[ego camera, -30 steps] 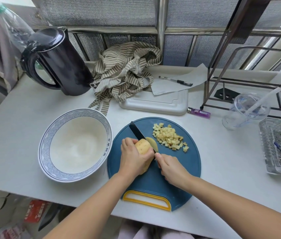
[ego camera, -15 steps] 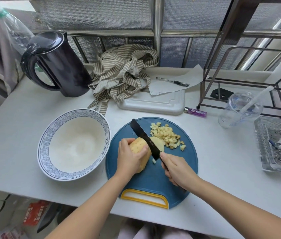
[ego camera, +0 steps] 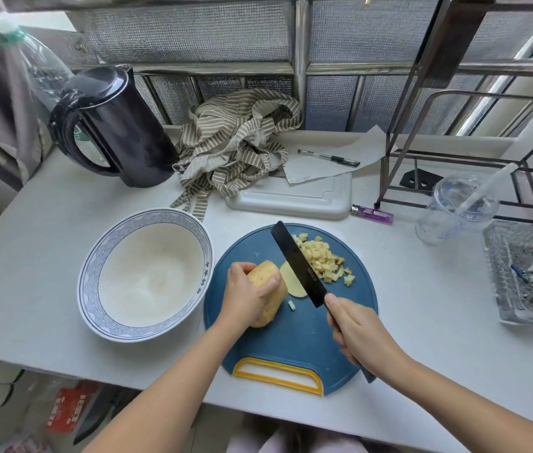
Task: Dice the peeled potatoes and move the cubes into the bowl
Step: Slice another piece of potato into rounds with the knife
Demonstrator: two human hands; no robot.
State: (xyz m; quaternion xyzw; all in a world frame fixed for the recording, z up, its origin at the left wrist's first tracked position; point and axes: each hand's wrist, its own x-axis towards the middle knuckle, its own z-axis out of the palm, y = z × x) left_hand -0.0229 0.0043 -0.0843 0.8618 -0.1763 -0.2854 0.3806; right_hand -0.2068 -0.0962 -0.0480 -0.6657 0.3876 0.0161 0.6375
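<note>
Counter (ego camera: 422,305) layout. The cutting board (ego camera: 291,341) lies front centre, the bowl (ego camera: 95,308) just left of it. On the board: potato (ego camera: 265,274) at left, slice (ego camera: 291,282) just right of it, cubes (ego camera: 320,259) at rear right, knife (ego camera: 297,263) between slice and cubes. Behind: kettle (ego camera: 121,125) left, cloth (ego camera: 235,142) centre, tray (ego camera: 291,197) bearing paper (ego camera: 333,170) and pen (ego camera: 328,157). Lighter (ego camera: 372,214), cup (ego camera: 451,207) and glass dish (ego camera: 526,273) lie right.

Left grip (ego camera: 249,297), right grip (ego camera: 360,335), both clenched

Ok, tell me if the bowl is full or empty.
Empty: the bowl shows only its bare white inside, and the potato cubes sit piled on the blue cutting board.
</note>
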